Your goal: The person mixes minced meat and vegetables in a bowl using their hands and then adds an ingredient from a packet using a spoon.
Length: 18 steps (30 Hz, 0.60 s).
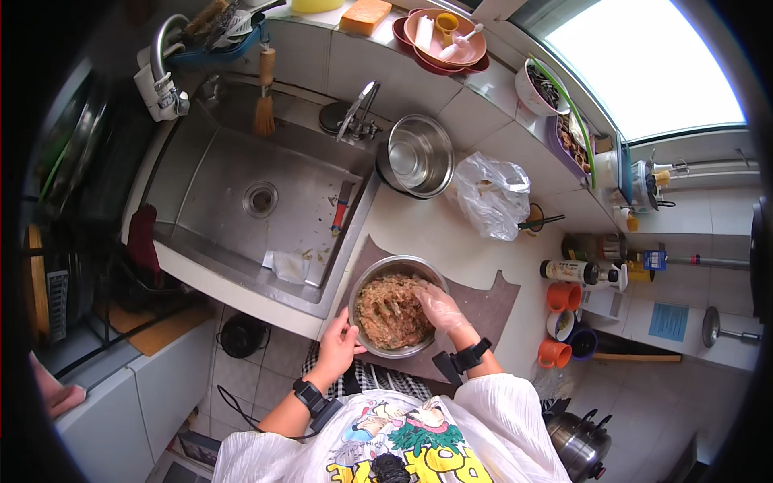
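A stainless steel bowl (444,282) stands on a brown mat (492,302) at the front of the counter. Inside it is a minced meat mixture (386,308) flecked with green. My left hand (338,347) grips the bowl's near left rim, thumb up by the edge. My right hand (441,308) wears a clear plastic glove and reaches in over the right rim. Its fingertips press into the mixture, so I cannot tell how far they are closed.
Left of the bowl lies the steel sink (223,175), holding a red-handled knife (341,208). Behind the bowl stand an empty metal pot (420,157) and a plastic bag (492,193). Orange mugs (561,297) and a sauce bottle (567,271) line the right. Another person's hand (57,389) appears far left.
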Each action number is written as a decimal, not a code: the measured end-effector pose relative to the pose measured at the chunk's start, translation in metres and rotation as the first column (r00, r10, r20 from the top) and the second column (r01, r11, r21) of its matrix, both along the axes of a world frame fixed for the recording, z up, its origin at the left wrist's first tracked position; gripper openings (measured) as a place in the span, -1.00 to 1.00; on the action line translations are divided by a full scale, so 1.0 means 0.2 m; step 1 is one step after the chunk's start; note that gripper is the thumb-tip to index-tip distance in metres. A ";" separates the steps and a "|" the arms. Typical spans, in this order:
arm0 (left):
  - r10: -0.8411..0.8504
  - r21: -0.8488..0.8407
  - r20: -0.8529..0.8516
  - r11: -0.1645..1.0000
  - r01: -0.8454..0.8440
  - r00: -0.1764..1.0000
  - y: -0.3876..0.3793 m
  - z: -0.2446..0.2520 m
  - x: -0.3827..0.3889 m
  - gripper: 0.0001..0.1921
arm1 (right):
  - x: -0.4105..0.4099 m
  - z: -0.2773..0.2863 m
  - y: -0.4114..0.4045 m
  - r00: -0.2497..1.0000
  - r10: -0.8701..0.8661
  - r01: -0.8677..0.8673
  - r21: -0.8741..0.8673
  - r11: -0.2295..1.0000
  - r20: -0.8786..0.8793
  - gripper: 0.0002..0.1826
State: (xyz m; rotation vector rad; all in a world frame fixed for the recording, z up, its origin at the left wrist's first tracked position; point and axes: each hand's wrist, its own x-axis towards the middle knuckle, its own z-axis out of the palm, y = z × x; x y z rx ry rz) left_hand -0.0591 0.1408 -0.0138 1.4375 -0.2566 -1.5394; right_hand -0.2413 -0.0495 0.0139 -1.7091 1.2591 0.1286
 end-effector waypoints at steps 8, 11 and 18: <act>0.018 0.049 -0.021 0.999 -0.017 1.000 -0.02 -0.01 -0.02 -0.41 | 0.17 -0.22 0.06 0.880 -0.395 0.315 0.298 0.901 0.265 -0.52; 0.033 0.044 -0.003 0.999 -0.033 0.999 0.01 -0.04 -0.01 -0.41 | 0.28 -0.03 0.18 0.966 0.073 0.008 -0.313 0.950 0.247 -0.72; -0.039 0.003 0.085 0.999 0.039 0.996 0.03 -0.10 -0.02 -0.36 | 0.20 0.14 0.50 0.903 0.417 -0.426 -0.364 0.829 -0.107 -0.41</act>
